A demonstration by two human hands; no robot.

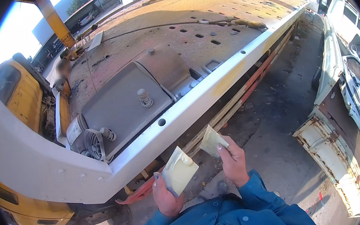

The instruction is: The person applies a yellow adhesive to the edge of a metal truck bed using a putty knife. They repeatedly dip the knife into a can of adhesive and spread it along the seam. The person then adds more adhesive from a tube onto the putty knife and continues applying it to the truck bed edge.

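Note:
My left hand [167,198] grips a pale cream, roughly square flat plate [179,176] by its lower left edge. A small lump of cream paste [186,159] sits near the plate's upper right edge. Pinched between the thumb and fingers of my right hand [234,163] is a smaller pale yellow-green spreader [211,141], tilted, with smears on its face. The two pieces are apart, the spreader slightly farther from me. Both hands are in front of a long white-painted beam [200,99] with a yellow patch, touching nothing else.
Beyond the beam lie a grey metal cover [121,92] with spring-loaded bolts and a rusty perforated truck bed [188,28]. Yellow vehicle parts [20,92] stand at left. Rusted pale panels [332,158] lean at right. Another person [62,70] is at far left.

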